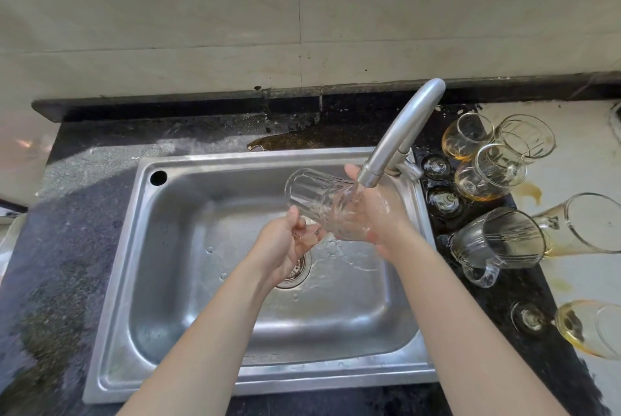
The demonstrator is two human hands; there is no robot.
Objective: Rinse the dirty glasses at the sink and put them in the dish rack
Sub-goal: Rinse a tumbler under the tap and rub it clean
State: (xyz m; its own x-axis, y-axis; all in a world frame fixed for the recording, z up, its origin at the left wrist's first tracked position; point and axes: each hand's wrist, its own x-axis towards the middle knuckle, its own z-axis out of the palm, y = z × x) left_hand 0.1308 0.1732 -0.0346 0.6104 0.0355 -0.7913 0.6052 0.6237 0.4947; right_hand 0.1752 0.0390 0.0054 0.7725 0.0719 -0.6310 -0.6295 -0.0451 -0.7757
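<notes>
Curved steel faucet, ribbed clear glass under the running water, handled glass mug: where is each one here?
Curved steel faucet [401,133]: head view, middle of its arched spout.
Ribbed clear glass [316,197]: head view, its fluted side wall.
Handled glass mug [497,234]: head view, its clear body wall.

The left hand [285,244] and right hand [381,214] hold a ribbed glass [316,195] tilted under the running faucet [400,133] over the steel sink [188,314].

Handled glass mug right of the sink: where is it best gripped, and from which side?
Probably the glass mug by its handle, approached from the near side: the loop juts toward the person with nothing around it, while a tall glass crowds the body's right.
</notes>
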